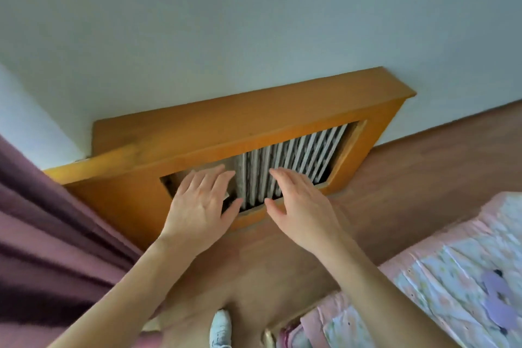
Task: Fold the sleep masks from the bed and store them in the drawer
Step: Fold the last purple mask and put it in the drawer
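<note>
An orange wooden drawer [132, 195] stands open against the white wall. Inside it, several folded grey and white sleep masks [299, 155] stand upright in a row. My left hand [200, 206] hovers flat over the drawer's left end, fingers apart, holding nothing. My right hand [299, 203] is spread over the middle of the row, also holding nothing; whether it touches the masks is unclear. At the lower right is the bed [440, 271] with a pink floral cover, and a purple sleep mask [497, 297] lies on it.
A dark purple curtain [48, 248] hangs at the left, close to the drawer. Brown wooden floor [409, 172] runs between drawer and bed. A white shoe [221, 328] shows at the bottom edge.
</note>
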